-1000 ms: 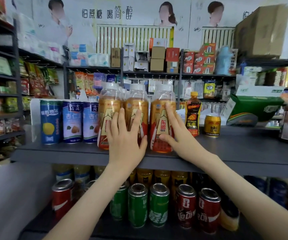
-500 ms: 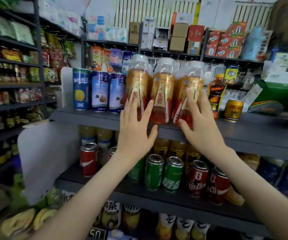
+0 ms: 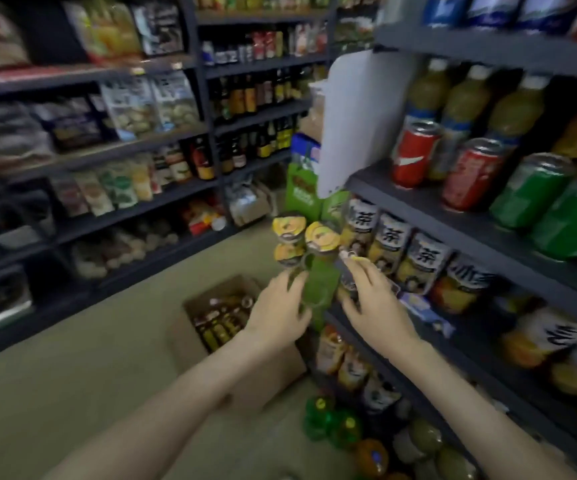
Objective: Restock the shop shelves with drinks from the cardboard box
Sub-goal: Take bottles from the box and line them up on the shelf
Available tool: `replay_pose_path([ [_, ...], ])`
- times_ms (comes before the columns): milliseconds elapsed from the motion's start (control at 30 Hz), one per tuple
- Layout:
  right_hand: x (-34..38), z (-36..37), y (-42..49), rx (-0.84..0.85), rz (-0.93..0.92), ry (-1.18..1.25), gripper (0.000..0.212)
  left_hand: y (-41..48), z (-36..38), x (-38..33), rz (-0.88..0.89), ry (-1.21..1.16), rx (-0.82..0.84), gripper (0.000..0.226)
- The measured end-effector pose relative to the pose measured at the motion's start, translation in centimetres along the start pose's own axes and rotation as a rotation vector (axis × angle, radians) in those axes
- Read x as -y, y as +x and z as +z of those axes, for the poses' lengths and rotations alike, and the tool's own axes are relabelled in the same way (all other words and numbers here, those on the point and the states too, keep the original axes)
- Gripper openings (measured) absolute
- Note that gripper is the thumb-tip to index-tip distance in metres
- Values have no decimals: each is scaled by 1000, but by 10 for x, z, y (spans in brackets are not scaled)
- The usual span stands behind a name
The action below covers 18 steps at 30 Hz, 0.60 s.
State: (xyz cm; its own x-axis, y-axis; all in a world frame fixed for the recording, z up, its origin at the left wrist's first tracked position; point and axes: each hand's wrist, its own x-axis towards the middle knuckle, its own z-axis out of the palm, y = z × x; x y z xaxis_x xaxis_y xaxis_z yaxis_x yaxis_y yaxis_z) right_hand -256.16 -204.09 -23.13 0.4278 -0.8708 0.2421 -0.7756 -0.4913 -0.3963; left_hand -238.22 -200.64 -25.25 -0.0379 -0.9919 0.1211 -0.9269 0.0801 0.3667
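Note:
An open cardboard box (image 3: 190,336) sits on the floor and holds several dark and yellow drink bottles (image 3: 223,318). Above it, at the end of the drinks shelf (image 3: 429,211), stand three green bottles with yellow caps (image 3: 318,289). My left hand (image 3: 276,317) curls its fingers round the left side of the nearest green bottle. My right hand (image 3: 375,306) lies against that bottle's right side with its fingers spread and straight. The view is blurred by motion.
The right-hand shelves carry red cans (image 3: 415,154), green cans (image 3: 533,192), yellow-green bottles (image 3: 467,98) and tea bottles (image 3: 391,244). More green bottles (image 3: 328,424) lie low by the bottom shelf. Snack and sauce shelves (image 3: 124,147) line the left. A white divider (image 3: 356,126) hangs off the shelf end.
My view has swung down and left from the upper shelf. Both hands have left the orange bottles there and come down to the green bottles above the box.

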Motion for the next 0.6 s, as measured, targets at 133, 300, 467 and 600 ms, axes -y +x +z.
replay_pose_path([
  [133, 44, 87, 17, 253, -24, 78, 55, -39, 3, 100, -257, 39, 113, 60],
  [300, 87, 174, 59, 411, -94, 27, 56, -51, 4, 193, -433, 22, 189, 62],
  [467, 120, 243, 117, 482, -88, -7, 58, -37, -1, 269, -451, 37, 270, 59],
  [600, 129, 279, 144, 529, -14, 19, 56, -5, -2, 311, -440, 52, 358, 57],
])
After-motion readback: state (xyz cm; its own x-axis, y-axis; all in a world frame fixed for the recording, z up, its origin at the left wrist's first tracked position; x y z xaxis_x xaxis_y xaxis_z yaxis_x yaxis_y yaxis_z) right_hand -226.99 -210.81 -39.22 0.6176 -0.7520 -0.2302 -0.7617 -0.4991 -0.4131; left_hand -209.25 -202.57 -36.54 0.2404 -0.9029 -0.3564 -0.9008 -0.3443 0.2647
